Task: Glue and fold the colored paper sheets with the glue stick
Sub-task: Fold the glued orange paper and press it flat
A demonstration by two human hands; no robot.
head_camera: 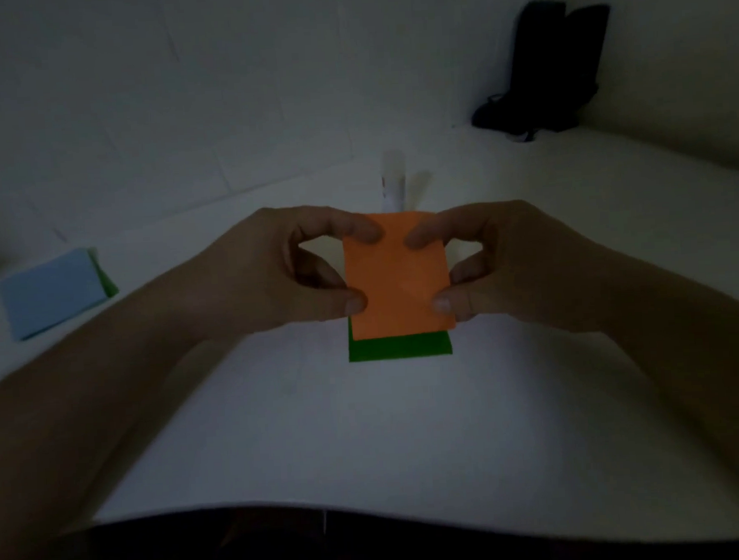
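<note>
An orange paper sheet (395,278) is held between both hands above the white table. My left hand (273,272) pinches its left edge with forefinger at the top corner and thumb near the bottom. My right hand (508,264) pinches the right edge the same way. A green paper sheet (399,347) lies flat on the table below, mostly covered by the orange one. The white glue stick (393,180) stands upright just beyond the papers, its lower part hidden by the orange sheet. A white cap-like piece (419,189) leans beside it.
A pale blue paper stack (51,292) with a green sheet showing under its right edge lies at the far left of the table (367,429). A black bag or pouch (549,69) stands against the wall at the back right. The room is dim.
</note>
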